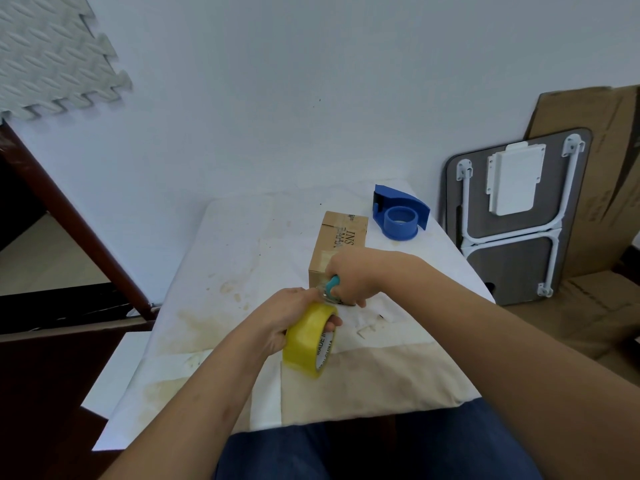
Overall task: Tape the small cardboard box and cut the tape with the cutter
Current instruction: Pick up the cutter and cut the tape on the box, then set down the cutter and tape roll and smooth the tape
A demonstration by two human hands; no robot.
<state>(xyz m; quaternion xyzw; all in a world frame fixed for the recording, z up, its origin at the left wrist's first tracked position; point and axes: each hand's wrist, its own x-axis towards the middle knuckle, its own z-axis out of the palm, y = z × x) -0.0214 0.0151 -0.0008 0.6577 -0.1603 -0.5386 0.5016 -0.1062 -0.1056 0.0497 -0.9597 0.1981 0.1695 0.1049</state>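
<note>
A small brown cardboard box [341, 237] with printed letters lies on the white-covered table [242, 258], tape running along its top. My left hand [287, 320] grips a yellowish roll of clear tape [310, 339] just in front of the box's near end. A short strip of tape stretches from the roll toward the box. My right hand [349, 275] holds a teal-handled cutter [331, 287] against that strip, right at the box's near edge. The blade is hidden by my fingers.
A blue tape dispenser [400, 213] stands behind the box at the table's far right corner. A folded grey lap table [512, 216] and flat cardboard [602, 188] lean on the wall to the right. Dark wooden furniture [52, 209] stands left.
</note>
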